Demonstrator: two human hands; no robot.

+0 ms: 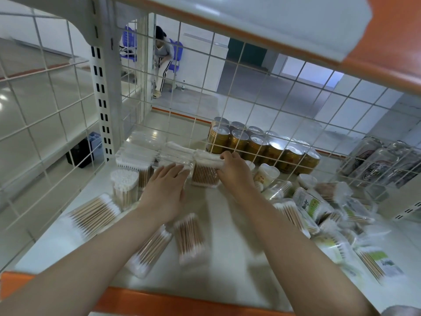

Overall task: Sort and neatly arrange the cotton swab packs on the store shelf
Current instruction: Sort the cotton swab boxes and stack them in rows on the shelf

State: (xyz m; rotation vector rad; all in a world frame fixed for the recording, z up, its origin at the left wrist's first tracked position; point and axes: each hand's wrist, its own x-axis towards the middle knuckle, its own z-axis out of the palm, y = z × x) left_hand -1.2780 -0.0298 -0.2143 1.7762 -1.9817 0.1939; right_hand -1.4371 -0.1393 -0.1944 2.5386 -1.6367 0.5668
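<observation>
Now the right hand (234, 169) curls its fingers (225, 156) round a swab pack (205, 173) at the back of the shelf (227, 270). Beside it, the left hand (166, 188) lies flat, fingers straight. Packs look light, soft and slippery; hold both ends.

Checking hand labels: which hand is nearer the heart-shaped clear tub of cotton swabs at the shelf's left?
Left. The left hand lies just right of the heart-shaped tub; the right hand is farther right.
</observation>
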